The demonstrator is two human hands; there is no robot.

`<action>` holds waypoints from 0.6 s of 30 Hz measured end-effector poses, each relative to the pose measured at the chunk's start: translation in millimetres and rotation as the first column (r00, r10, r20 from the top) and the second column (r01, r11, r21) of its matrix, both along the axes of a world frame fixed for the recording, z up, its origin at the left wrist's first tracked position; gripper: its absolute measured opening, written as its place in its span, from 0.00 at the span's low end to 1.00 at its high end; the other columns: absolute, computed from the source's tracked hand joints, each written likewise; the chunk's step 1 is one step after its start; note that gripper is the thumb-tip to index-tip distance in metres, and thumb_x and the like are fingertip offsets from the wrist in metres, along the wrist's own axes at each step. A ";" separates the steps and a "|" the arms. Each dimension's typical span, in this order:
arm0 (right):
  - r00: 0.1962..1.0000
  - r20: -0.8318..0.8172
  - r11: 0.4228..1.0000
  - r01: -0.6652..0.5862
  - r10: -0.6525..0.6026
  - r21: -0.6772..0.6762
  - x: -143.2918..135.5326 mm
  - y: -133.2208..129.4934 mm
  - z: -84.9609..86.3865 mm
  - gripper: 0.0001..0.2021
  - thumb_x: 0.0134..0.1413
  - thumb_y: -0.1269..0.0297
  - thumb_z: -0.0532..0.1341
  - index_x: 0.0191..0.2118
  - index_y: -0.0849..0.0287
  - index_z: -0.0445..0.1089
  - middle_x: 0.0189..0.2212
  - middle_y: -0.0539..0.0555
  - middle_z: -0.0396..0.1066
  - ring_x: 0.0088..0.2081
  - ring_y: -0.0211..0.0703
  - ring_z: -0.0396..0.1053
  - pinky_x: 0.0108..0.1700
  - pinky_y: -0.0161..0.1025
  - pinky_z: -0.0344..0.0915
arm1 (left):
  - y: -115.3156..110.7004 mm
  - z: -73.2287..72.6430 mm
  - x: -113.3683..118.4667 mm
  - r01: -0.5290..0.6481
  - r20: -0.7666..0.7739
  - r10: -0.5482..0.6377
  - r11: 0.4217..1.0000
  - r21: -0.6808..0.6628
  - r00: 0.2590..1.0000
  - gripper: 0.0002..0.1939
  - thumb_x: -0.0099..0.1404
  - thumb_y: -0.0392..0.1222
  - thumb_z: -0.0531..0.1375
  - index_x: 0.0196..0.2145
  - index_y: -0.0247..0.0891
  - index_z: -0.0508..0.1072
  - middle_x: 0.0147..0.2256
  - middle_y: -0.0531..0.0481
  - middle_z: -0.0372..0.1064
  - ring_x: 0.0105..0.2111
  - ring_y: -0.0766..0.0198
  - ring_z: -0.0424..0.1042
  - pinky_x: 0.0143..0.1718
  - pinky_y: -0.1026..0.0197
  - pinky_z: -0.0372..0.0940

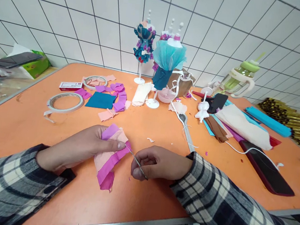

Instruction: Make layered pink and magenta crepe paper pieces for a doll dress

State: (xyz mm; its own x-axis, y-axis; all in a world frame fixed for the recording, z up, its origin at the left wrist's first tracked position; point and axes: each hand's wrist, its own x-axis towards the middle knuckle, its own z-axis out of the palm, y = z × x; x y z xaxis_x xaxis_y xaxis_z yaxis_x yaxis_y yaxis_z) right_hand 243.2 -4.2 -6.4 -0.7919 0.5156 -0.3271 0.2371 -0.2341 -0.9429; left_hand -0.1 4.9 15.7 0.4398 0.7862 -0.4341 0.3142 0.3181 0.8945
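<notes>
My left hand (82, 146) is closed on crepe paper (110, 164) in peach and magenta layers, pinched between thumb and fingers above the table. The lower end of the paper hangs down freely. In my right hand (160, 162) is a thin metal rod (134, 157), gripped between thumb and curled fingers. The rod slants up to the left, and its far tip meets the paper beside my left thumb. Whether it pierces the paper or only touches it, I cannot tell. Beyond my left hand lie small peach paper pieces (106, 115).
White tape rolls (66, 102), a teal paper square (100, 100) and magenta scraps (119, 105) lie at the left. Small dress-form stands (161, 78) rise at the back. Scissors (188, 133), rolled papers (243, 125), a phone (265, 167) and a green-lidded bottle (239, 79) are at the right.
</notes>
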 end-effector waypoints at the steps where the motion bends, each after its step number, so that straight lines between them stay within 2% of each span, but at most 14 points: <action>1: 1.000 0.002 1.000 -0.012 0.012 -0.002 0.3 0.2 0.2 0.26 0.48 0.40 0.69 0.33 0.62 0.72 0.29 0.49 0.71 0.32 0.37 0.67 0.39 0.35 0.62 | -0.3 0.5 0.4 0.002 -0.001 -0.002 1.000 0.001 1.000 0.18 0.57 0.57 0.69 0.29 0.38 0.76 0.25 0.51 0.75 0.24 0.62 0.72 0.24 0.65 0.66; 5: 0.999 0.023 0.999 -0.039 0.039 0.035 0.2 0.4 1.3 0.29 0.52 0.35 0.64 0.35 0.63 0.73 0.31 0.52 0.73 0.35 0.39 0.69 0.43 0.37 0.62 | -0.4 -0.9 0.1 -0.004 -0.003 0.004 1.000 0.011 1.000 0.19 0.58 0.58 0.69 0.28 0.37 0.76 0.24 0.50 0.74 0.23 0.63 0.71 0.22 0.66 0.64; 8: 0.999 0.026 0.998 -0.020 0.019 0.053 -0.5 0.8 -0.8 0.29 0.52 0.35 0.64 0.34 0.63 0.72 0.31 0.52 0.72 0.36 0.40 0.69 0.43 0.38 0.62 | 0.5 -3.6 -1.2 0.029 0.026 -0.029 0.999 -0.033 0.999 0.18 0.59 0.57 0.68 0.32 0.37 0.78 0.28 0.48 0.77 0.26 0.61 0.73 0.25 0.65 0.66; 15: 0.999 0.034 0.988 0.010 -0.016 0.152 0.3 4.4 -4.5 0.21 0.53 0.44 0.67 0.36 0.61 0.73 0.28 0.46 0.63 0.30 0.34 0.58 0.34 0.34 0.55 | -0.9 -0.3 0.9 0.009 0.079 0.003 0.987 -0.158 0.997 0.20 0.58 0.57 0.69 0.41 0.40 0.80 0.38 0.46 0.80 0.37 0.54 0.77 0.36 0.59 0.70; 18: 0.999 0.039 0.991 0.015 -0.020 0.132 -0.3 2.8 -1.3 0.21 0.52 0.46 0.69 0.38 0.61 0.73 0.27 0.46 0.63 0.28 0.33 0.57 0.31 0.33 0.54 | -1.3 0.2 0.9 0.010 0.077 0.000 0.991 -0.136 0.997 0.19 0.58 0.56 0.69 0.40 0.40 0.80 0.37 0.46 0.80 0.35 0.55 0.76 0.35 0.59 0.69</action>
State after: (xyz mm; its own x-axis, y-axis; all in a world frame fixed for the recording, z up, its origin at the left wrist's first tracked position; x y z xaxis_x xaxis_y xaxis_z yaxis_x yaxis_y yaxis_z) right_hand 242.9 -1.4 -7.7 -0.7701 0.5700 -0.2865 0.2718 -0.1131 -0.9557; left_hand 0.8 3.6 15.9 0.4797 0.7197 -0.5018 0.2486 0.4370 0.8644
